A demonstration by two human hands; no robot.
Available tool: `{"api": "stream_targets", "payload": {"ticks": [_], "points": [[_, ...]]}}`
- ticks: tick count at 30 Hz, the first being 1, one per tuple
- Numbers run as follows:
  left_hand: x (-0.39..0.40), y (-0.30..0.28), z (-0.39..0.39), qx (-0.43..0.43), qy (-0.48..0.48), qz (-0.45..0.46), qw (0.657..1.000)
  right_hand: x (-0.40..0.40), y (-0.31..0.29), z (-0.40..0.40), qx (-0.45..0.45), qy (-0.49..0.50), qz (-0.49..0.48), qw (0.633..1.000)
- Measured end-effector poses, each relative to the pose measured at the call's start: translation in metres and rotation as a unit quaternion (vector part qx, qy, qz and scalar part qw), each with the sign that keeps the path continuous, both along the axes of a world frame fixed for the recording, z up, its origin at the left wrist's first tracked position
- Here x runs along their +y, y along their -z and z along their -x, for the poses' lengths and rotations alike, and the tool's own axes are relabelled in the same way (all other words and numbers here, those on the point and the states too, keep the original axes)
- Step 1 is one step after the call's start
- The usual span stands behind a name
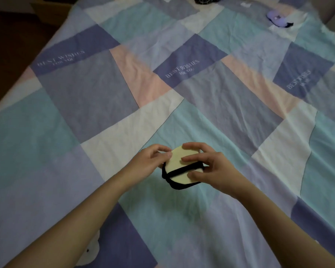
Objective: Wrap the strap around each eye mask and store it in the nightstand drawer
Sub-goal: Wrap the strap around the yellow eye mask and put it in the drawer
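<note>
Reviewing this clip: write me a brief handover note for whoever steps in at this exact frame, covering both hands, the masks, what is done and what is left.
Left hand: grips the left edge of the folded cream eye mask, above the bedspread.
Right hand: holds the mask's right side, fingers pressing on its top.
Black strap: one band crosses the mask's face and a loop runs under its lower edge; wrapping looks in progress, the end not visibly secured.
Purple eye mask: lies at the far right of the bed, untouched.
Left to do: finish this wrap, wrap the purple mask, store both. The nightstand drawer is not in view.
</note>
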State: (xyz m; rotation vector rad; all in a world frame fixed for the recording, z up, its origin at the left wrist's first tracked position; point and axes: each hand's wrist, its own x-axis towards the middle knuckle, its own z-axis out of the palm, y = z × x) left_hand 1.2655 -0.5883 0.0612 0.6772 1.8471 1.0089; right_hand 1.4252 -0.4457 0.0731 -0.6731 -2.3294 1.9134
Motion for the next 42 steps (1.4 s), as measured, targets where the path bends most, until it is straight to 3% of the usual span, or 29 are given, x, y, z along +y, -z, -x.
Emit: {"api": "stream_targets", "payload": {"ticks": [3, 6, 15, 23, 28, 36, 42], "points": [[-0.013, -0.035, 0.011, 0.187, 0.025, 0.029, 0.982, 0.002, -0.030, 0.006, 0.010, 0.010, -0.032, 0.999], [-0.025, -0.088, 0.023, 0.353, 0.077, 0.073, 0.930, 0.006, -0.075, 0.020, 0.047, 0.029, -0.034, 0.998], [-0.085, -0.278, 0.033, 0.518, -0.014, 0.097, 0.850, -0.022, -0.260, 0.074, 0.198, -0.055, -0.140, 0.969], [-0.207, -0.438, 0.015, 0.618, -0.100, 0.139, 0.767, -0.114, -0.414, 0.109, 0.307, -0.197, -0.208, 0.908], [-0.312, -0.507, 0.000, 0.646, -0.163, 0.188, 0.722, -0.206, -0.479, 0.150, 0.374, -0.279, -0.177, 0.867], [-0.495, -0.563, 0.017, 0.643, -0.233, 0.307, 0.661, -0.396, -0.529, 0.215, 0.436, -0.379, -0.135, 0.805], [-0.624, -0.572, 0.047, 0.634, -0.262, 0.343, 0.642, -0.529, -0.543, 0.268, 0.447, -0.394, -0.120, 0.794]]}}
